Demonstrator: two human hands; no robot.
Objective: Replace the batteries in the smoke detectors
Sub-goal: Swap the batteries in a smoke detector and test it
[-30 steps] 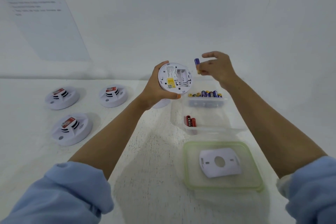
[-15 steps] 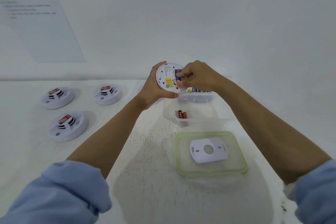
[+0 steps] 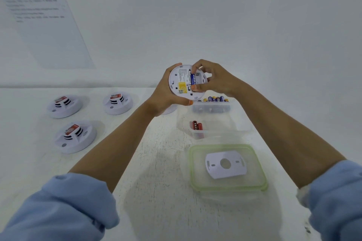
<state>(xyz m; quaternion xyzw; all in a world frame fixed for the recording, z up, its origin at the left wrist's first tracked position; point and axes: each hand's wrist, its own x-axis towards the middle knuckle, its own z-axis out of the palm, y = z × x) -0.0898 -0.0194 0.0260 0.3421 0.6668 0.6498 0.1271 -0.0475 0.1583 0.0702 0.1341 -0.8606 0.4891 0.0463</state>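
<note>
My left hand (image 3: 166, 96) grips a white round smoke detector (image 3: 181, 86) held up above the table, its back side facing me. A blue battery (image 3: 193, 79) lies in the detector's open compartment. My right hand (image 3: 213, 80) pinches that battery between forefinger and thumb. Below the hands, a clear tub (image 3: 212, 106) holds several blue and gold batteries (image 3: 215, 99). A nearer clear tub (image 3: 213, 129) holds two red batteries (image 3: 196, 125). The detector's white mounting plate (image 3: 225, 164) lies on a green-rimmed lid (image 3: 195, 178).
Three more white smoke detectors with red labels sit on the white table at the left (image 3: 64, 104), (image 3: 117, 102), (image 3: 75, 136). A printed paper sheet (image 3: 39, 15) hangs on the white wall behind. Another white round object (image 3: 169, 110) shows partly behind my left wrist.
My right hand brought the blue battery from the right to the detector and set it into the compartment. The left hand kept holding the detector.
</note>
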